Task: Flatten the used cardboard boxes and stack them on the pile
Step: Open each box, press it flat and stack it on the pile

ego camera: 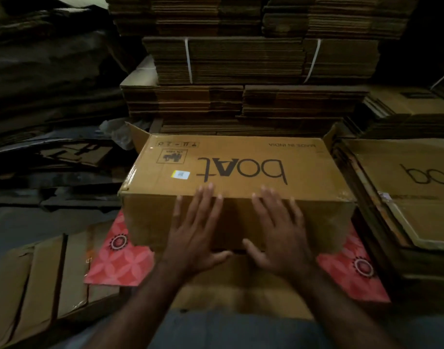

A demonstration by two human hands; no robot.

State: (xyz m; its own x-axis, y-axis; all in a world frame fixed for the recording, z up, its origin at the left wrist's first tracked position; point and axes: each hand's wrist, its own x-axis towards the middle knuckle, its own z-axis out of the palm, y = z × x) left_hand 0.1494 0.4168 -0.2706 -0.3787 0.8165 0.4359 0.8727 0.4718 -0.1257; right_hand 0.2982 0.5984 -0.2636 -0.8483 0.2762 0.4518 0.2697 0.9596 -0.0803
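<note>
Cardboard sheets [37, 278] are lying flat at the far left, beside a pink patterned sheet [120, 258] that is poking out from under the box [231, 167]. That box, printed with a brand name upside down, is sitting unflattened in the middle, just in front of the tall stacks [241, 71] of bundled cardboard. Both hands are resting flat on its near face, fingers straight and spread, grasping nothing: the left hand [198, 235], then the right hand [279, 238]. Further right, the pile [402, 187] of flattened boxes is lying just beside the box.
</note>
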